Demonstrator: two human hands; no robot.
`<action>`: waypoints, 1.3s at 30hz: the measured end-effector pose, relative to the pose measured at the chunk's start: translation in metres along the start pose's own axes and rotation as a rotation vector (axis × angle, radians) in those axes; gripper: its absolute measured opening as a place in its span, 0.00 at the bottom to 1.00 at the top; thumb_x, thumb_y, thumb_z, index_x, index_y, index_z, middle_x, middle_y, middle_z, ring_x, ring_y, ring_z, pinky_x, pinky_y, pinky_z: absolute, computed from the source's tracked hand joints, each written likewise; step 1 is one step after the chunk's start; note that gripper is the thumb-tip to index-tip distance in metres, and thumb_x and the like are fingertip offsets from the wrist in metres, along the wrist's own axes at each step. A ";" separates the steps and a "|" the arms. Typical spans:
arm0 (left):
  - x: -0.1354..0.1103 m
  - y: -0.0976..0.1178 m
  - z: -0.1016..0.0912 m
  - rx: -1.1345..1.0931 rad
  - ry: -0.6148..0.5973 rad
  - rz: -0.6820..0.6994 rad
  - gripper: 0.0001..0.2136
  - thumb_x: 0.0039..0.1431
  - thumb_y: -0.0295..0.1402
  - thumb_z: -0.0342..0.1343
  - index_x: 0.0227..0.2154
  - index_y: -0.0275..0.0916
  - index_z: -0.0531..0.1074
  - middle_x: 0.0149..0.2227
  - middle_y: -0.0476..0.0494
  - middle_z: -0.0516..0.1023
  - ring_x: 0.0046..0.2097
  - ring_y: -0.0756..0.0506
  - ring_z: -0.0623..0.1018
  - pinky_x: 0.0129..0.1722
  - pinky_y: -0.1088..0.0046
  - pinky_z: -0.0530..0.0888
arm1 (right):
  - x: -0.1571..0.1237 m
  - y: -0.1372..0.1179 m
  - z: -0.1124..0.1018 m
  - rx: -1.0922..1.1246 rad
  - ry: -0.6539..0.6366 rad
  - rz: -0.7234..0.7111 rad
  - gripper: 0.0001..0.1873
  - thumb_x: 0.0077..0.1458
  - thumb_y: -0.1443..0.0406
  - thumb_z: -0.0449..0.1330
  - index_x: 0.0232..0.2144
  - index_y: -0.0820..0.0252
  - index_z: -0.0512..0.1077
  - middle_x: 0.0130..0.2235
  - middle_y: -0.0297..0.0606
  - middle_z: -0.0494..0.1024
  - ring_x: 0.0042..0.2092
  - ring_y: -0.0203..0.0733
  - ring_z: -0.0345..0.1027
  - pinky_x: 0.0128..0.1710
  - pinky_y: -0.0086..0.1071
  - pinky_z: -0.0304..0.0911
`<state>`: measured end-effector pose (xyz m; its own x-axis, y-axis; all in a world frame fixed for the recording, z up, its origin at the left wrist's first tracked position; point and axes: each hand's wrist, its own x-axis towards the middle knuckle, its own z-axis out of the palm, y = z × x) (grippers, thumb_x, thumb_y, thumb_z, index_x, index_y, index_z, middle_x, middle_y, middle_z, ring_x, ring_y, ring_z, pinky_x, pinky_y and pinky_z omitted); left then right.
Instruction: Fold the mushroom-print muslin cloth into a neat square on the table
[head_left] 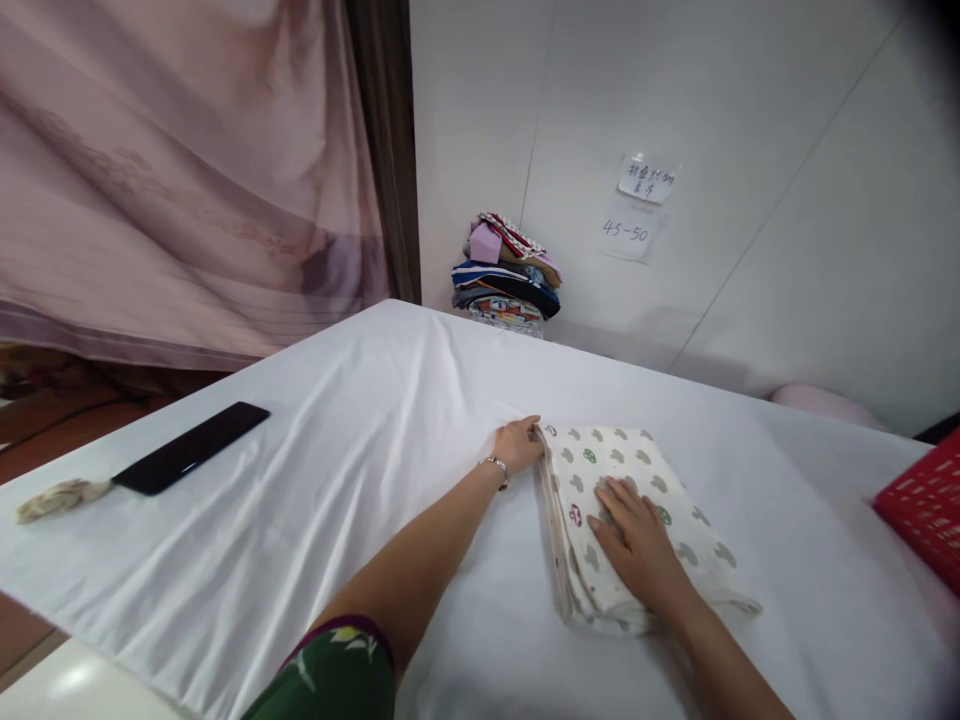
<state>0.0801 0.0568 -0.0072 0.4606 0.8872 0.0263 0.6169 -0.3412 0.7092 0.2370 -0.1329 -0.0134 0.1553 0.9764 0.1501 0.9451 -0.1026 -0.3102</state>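
A cream cloth [619, 465] printed with grey, green and red mushroom shapes lies folded in layers on the white-covered table [360, 470]. My left hand [517, 446], with a bracelet at the wrist, is closed at the cloth's far left corner. Its fingertips meet the folded edge there, and the thumb is partly hidden. Flat on top of the cloth rests my right hand [637, 540], fingers stretched and slightly apart. Layered folds show along the cloth's left and near edges.
A dark phone [195, 448] with a pale cord or charm [61, 498] lies at the left. Folded garments [508, 270] are stacked beyond the far edge. A red basket [926, 510] stands at the right. Paper notes [628, 232] hang on the wall; a pink curtain [195, 170] hangs left.
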 end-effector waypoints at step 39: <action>0.019 -0.011 0.003 -0.012 0.104 0.053 0.10 0.50 0.30 0.52 0.34 0.43 0.76 0.32 0.50 0.78 0.37 0.48 0.75 0.45 0.73 0.67 | -0.020 -0.034 -0.021 0.038 -0.250 -0.463 0.35 0.57 0.54 0.51 0.62 0.52 0.43 0.64 0.38 0.45 0.64 0.49 0.38 0.61 0.53 0.35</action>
<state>0.0836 0.0767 -0.0168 0.4230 0.8958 0.1367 0.5855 -0.3853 0.7132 0.2071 -0.1532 0.0135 -0.3540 0.9338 0.0524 0.8865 0.3529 -0.2993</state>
